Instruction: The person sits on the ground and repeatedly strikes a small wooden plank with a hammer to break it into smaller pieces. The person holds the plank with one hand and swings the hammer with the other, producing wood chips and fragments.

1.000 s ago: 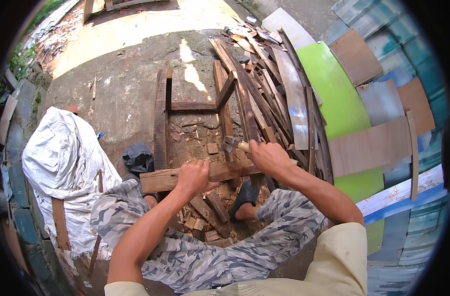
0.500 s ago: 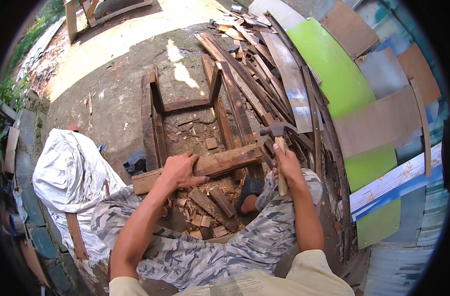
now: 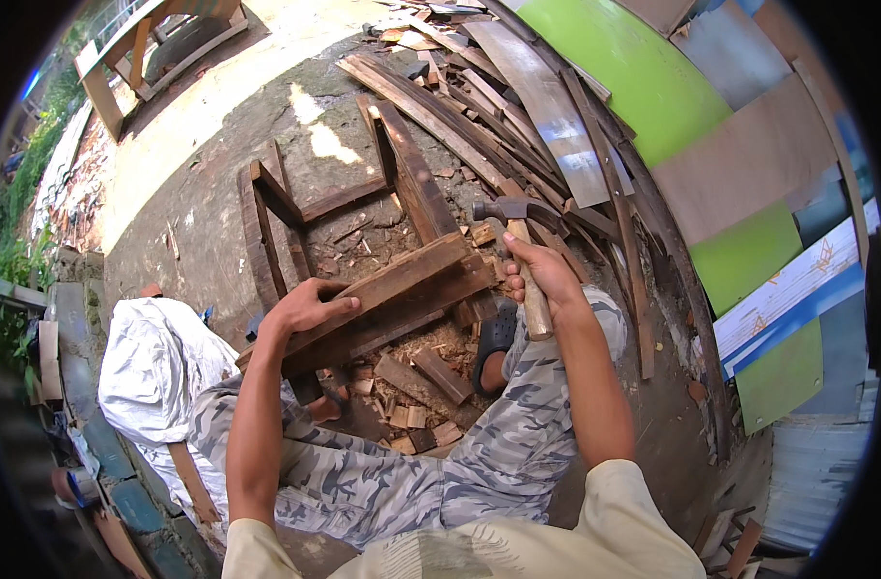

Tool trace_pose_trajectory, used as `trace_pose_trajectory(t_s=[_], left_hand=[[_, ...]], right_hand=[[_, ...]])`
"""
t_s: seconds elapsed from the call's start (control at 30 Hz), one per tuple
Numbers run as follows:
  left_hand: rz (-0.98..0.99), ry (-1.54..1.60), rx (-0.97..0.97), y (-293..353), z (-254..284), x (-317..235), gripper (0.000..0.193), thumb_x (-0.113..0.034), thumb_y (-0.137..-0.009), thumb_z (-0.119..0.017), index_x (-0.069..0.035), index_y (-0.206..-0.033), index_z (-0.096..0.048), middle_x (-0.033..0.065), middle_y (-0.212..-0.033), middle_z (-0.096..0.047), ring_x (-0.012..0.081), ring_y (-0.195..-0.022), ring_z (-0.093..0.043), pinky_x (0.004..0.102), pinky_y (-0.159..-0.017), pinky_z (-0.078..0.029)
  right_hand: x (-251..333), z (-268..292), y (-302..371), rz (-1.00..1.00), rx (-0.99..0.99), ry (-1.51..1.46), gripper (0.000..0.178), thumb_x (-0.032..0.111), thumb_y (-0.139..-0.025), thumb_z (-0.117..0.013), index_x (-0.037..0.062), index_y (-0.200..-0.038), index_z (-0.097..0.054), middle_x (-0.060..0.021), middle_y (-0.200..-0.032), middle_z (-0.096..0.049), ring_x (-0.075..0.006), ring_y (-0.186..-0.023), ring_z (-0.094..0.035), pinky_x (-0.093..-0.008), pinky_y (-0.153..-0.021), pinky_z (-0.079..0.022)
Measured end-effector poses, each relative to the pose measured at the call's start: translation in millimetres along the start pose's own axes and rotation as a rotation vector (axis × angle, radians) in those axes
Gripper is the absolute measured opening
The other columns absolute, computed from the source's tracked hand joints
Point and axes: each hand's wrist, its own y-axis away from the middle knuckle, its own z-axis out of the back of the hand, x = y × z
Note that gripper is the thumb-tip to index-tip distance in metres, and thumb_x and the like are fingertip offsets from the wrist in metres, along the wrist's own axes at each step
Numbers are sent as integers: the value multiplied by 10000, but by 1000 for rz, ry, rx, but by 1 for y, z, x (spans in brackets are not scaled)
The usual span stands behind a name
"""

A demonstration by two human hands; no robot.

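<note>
A wooden frame of dark, rough boards stands between my knees, with its upright side pieces (image 3: 431, 207) reaching away from me. My left hand (image 3: 313, 307) grips the left part of its near board (image 3: 387, 280), thumb lying on top and fingers over the far edge. In my right hand (image 3: 545, 275) is a claw hammer (image 3: 537, 318), held around its wooden handle. The hammer's dark metal head points up and sits just right of the board's right end, apart from it. A second board face shows below the near board.
Offcuts (image 3: 440, 374) and wood shavings lie on the ground between my feet. A white sack (image 3: 161, 372) is at my left. Long planks (image 3: 440, 116) are piled ahead to the right, beside a wall of patched sheets (image 3: 749, 174). Another wooden structure (image 3: 122, 58) stands far left.
The frame has tilted, so the near board's underside and a second board now show. My left hand has shifted left with it. The hammer stays in my right hand, slightly lower left.
</note>
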Motion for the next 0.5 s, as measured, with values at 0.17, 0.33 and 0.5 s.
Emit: trace_pose_trajectory(t_s=[0.17, 0.33, 0.5], left_hand=[[169, -189, -31, -9, 2, -2, 815, -681, -816, -682, 37, -1198, -721, 234, -1098, -743, 342, -1042, -713, 443, -945, -518], [124, -213, -36, -8, 2, -3, 787, -626, -793, -750, 75, -1147, -722, 239, -1039, -747, 347, -988, -723, 444, -905, -529], [-60, -42, -159, 1, 1, -2, 738, -569, -879, -721, 59, -1263, -670, 216, -1112, -732, 274, -1024, -694, 399, -938, -512]], right_hand=[[2, -3, 6, 32, 7, 21, 281, 354, -1001, -687, 106, -992, -555, 48, -704, -537, -34, -528, -511, -201, -427, -444], [4, -2, 8, 59, -7, 8, 266, 339, -1000, -690, 112, -984, -552, 43, -709, -542, -38, -528, -515, -203, -427, -447], [2, 5, 7, 63, 25, -14, 261, 333, -1000, -690, 112, -982, -553, 42, -714, -543, -41, -532, -518, -204, -427, -439]])
